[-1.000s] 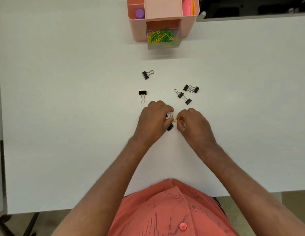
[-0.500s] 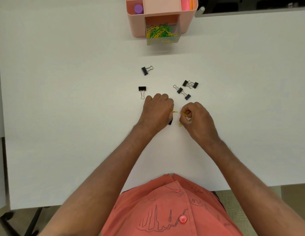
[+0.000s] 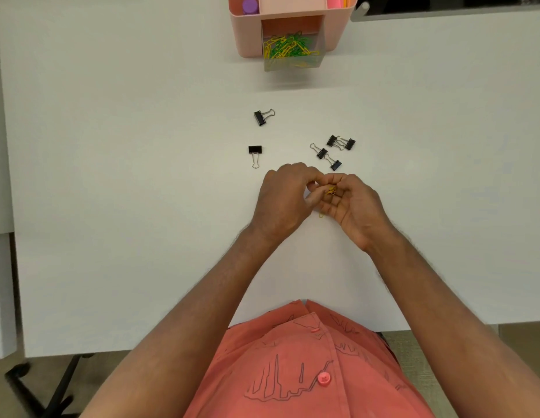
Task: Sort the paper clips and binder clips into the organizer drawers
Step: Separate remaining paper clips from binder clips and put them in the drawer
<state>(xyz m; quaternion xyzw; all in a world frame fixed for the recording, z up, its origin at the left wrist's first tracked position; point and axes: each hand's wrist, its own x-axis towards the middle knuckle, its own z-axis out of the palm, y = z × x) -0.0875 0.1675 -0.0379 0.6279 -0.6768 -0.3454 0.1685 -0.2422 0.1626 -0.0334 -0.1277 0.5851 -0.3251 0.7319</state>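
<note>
My right hand (image 3: 357, 206) is turned palm up and cupped around small yellow paper clips (image 3: 331, 190). The fingertips of my left hand (image 3: 282, 200) pinch at those clips over the right palm. One more yellow paper clip (image 3: 321, 215) lies on the table just under the hands. Black binder clips lie beyond the hands: one (image 3: 262, 116) far left, one (image 3: 255, 152) below it, a touching pair (image 3: 341, 142), and two more (image 3: 321, 152) (image 3: 335, 165). The pink organizer (image 3: 247, 34) stands at the far edge with its clear drawer (image 3: 293, 60) pulled out, holding yellow and green paper clips.
The white table (image 3: 142, 176) stretches wide to both sides. A purple cap (image 3: 250, 4) sits in the organizer's top left compartment and pink sheets (image 3: 335, 0) in its right one. A dark monitor base (image 3: 443, 4) is at the back right.
My right hand turned palm up and lifted with the yellow clips. My left hand moved up against it. The black binder clip by my left hand is hidden now.
</note>
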